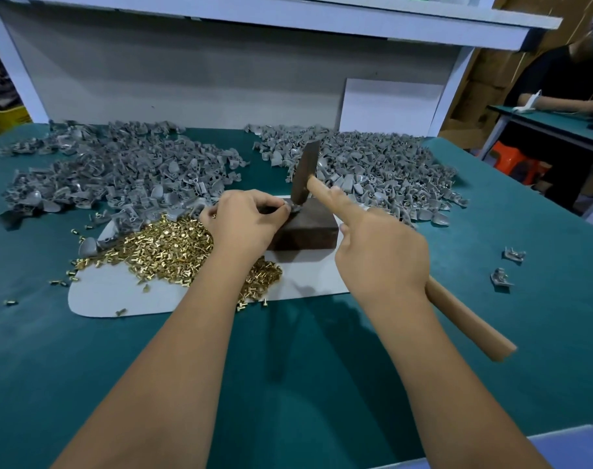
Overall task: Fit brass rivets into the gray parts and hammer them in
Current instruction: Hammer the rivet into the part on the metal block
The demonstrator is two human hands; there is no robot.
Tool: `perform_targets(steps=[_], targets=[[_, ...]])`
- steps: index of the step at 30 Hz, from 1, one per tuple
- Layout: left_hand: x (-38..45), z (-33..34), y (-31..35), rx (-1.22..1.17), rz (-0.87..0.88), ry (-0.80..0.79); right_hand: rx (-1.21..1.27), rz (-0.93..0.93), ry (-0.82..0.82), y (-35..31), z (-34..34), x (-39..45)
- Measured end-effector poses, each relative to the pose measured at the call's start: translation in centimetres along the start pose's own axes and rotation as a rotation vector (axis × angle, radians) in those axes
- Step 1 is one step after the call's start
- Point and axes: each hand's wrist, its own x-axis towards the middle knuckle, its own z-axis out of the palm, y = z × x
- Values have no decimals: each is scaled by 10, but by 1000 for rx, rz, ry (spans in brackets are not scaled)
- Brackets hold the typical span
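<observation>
My left hand [242, 220] pinches a small gray part [294, 208] against the top of a dark metal block [308, 231]. My right hand [379, 252] grips the wooden handle of a hammer [305, 174], index finger stretched along the handle. The hammer's steel head stands over the gray part, its lower end at or just above it. A heap of brass rivets [166, 247] lies on a white sheet [126, 296] to the left of the block, partly under my left forearm.
Two big piles of gray parts lie on the green table, one at the back left [119, 174] and one at the back right [373, 167]. Two loose gray parts [506, 265] lie at the right. A white shelf frame stands behind. Another person sits at a far-right table [559, 120].
</observation>
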Motion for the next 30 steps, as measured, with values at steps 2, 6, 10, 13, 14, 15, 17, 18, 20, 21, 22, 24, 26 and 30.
perform_targets(steps=[2,6,10,13,14,15,17,18,20,21,22,24,26,30], targets=[[0,0,-2,-25,8,1,34,49,59,-2,-1,2],[-2,0,-2,-39,11,17,-12,-12,50,-2,-1,0],[-2,0,0,-20,34,24,-5,16,-52,3,0,1],[-3,0,-3,-35,65,43,8,20,67,2,-1,-2],[-3,0,-2,-27,57,43,-33,-1,45,2,0,-2],[-2,-1,-1,-13,45,39,-66,-15,-1,2,1,-1],[-1,0,-1,9,35,31,-65,-2,-77,2,3,0],[-1,0,0,10,33,26,-55,12,-81,3,4,1],[-2,-1,1,1,30,11,-17,48,-29,5,7,0],[-2,-2,0,-10,27,2,1,61,16,7,8,0],[-1,-3,-1,-27,23,-11,11,74,57,10,9,1],[1,-6,-4,-97,16,-55,11,114,77,16,10,3],[2,-9,-5,-238,10,-86,-7,171,32,23,12,6],[2,-12,-3,-375,-2,-83,-35,262,-12,34,13,9]])
